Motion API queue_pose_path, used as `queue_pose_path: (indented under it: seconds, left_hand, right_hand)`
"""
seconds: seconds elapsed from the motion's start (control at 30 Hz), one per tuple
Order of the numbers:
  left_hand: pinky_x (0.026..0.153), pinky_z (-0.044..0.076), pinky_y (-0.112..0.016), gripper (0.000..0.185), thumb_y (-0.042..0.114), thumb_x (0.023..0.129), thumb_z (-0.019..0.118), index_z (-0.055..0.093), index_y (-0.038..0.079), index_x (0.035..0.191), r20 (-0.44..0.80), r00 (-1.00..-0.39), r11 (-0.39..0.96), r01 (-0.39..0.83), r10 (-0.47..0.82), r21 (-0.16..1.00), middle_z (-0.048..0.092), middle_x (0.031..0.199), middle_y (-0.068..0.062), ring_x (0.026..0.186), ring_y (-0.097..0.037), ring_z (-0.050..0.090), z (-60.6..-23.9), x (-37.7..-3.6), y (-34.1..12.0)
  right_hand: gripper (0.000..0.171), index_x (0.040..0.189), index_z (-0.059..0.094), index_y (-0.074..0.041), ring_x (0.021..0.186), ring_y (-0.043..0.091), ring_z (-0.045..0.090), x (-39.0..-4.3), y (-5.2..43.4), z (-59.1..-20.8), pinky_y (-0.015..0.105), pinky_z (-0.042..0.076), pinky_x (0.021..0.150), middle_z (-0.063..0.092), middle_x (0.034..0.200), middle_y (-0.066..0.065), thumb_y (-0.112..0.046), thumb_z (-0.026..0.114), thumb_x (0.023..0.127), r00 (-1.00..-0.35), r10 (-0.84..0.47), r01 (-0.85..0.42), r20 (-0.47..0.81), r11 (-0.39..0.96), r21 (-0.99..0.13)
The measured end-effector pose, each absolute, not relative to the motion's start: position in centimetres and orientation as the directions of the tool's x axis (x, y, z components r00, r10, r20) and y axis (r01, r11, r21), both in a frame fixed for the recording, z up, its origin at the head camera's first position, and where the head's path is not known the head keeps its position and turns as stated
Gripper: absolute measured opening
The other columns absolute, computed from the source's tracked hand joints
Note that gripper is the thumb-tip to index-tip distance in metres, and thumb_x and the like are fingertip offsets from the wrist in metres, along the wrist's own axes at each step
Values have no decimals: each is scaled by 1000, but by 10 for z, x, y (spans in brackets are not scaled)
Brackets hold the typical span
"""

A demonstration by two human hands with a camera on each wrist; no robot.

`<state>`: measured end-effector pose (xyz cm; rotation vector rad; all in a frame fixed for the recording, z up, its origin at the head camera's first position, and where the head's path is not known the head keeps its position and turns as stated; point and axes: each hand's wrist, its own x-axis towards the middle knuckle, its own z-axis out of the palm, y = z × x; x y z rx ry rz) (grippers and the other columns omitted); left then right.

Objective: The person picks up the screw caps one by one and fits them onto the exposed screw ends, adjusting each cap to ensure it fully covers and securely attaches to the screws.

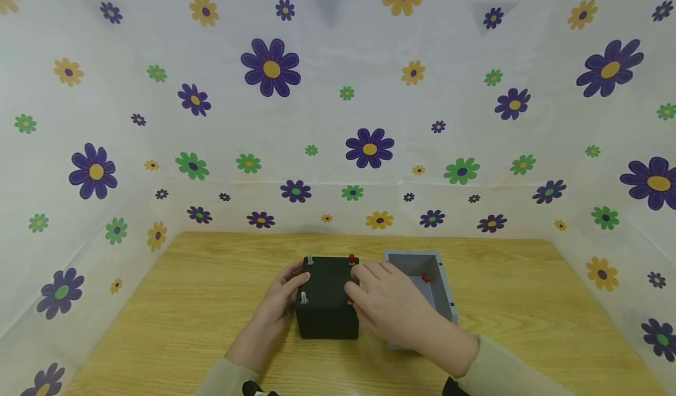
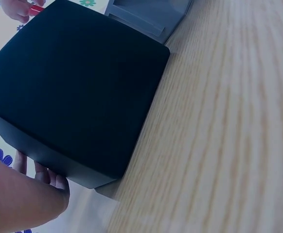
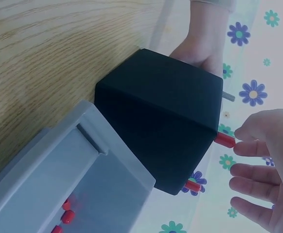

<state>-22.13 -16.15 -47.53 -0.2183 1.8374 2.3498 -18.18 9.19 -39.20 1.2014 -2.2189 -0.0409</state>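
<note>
While the left hand [image 1: 277, 303] grips the black box [image 1: 328, 320] by its left edge, the right hand [image 1: 388, 302] pinches the near-right corner's red peg [image 3: 224, 140].

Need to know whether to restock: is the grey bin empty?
Not empty: the right wrist view shows red pieces inside the bin.

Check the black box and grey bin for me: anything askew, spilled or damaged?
Nothing stands out. The black box sits upright with no visible damage; the loose red pieces lie inside the grey bin, and none show spilled on the table.
</note>
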Motion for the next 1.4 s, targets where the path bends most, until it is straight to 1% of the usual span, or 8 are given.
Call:
queue_pose_path:
  seconds: [0.17, 0.33, 0.5, 0.67, 0.8, 1.03, 1.17, 1.4]
  left_hand:
    - [87, 55, -18, 60, 11, 102, 60, 41, 0, 157, -207, -978, -231, -208, 26, 951, 54, 141, -9, 100, -3, 65, -476, -222, -161]
    - [88, 54, -18, 60, 12, 102, 60, 40, 0, 158, -215, -976, -229, -216, 32, 949, 54, 141, -8, 100, -2, 65, -475, -222, -161]
    - [88, 54, -18, 60, 12, 103, 60, 40, 0, 158, -218, -975, -227, -219, 32, 949, 55, 139, -6, 100, -2, 65, -474, -221, -161]
    - [88, 54, -19, 58, 11, 103, 59, 42, 0, 157, -205, -978, -220, -209, 41, 953, 56, 135, -4, 101, -3, 65, -473, -219, -161]
    - [88, 54, -20, 58, 11, 102, 60, 42, 1, 156, -202, -978, -225, -207, 46, 952, 57, 133, -2, 100, -3, 65, -472, -219, -161]
    - [89, 53, -18, 60, 12, 102, 60, 39, 1, 158, -206, -977, -215, -213, 55, 953, 52, 140, -6, 102, -3, 64, -471, -220, -162]
    - [89, 53, -17, 61, 13, 102, 60, 39, 1, 159, -210, -976, -216, -217, 56, 952, 50, 145, -9, 103, -3, 64, -472, -220, -162]
    - [89, 54, -18, 61, 12, 102, 60, 39, 2, 159, -212, -976, -225, -217, 49, 950, 51, 145, -9, 101, -3, 65, -474, -220, -163]
  right_hand:
    - [20, 101, 67, -19, 104, 18, 64, -181, 93, -392, 35, 57, 94, 66, 109, 0, -28, 82, 91, -407, -767, -748, 497, 592, 301]
    - [21, 103, 67, -19, 104, 18, 65, -182, 96, -393, 35, 57, 92, 67, 110, 0, -27, 81, 90, -405, -771, -744, 492, 591, 312]
    - [23, 105, 68, -19, 101, 18, 64, -182, 100, -393, 33, 56, 86, 67, 111, 0, -28, 81, 90, -424, -773, -733, 473, 599, 323]
    - [23, 107, 68, -18, 101, 19, 65, -183, 103, -392, 34, 56, 85, 69, 115, 2, -29, 81, 91, -444, -775, -721, 450, 607, 333]
    - [23, 106, 67, -19, 99, 18, 64, -184, 106, -393, 33, 55, 83, 68, 113, 2, -28, 81, 90, -454, -773, -717, 444, 612, 333]
    - [30, 105, 65, -17, 100, 19, 62, -185, 113, -397, 32, 54, 82, 67, 113, 2, -29, 85, 86, -440, -775, -717, 453, 607, 342]
    - [32, 109, 65, -17, 101, 19, 62, -186, 117, -399, 32, 54, 83, 67, 113, 2, -29, 85, 87, -449, -777, -708, 441, 611, 354]
    - [33, 108, 65, -16, 101, 20, 63, -188, 121, -399, 34, 56, 84, 66, 111, 2, -29, 86, 87, -467, -775, -708, 426, 616, 344]
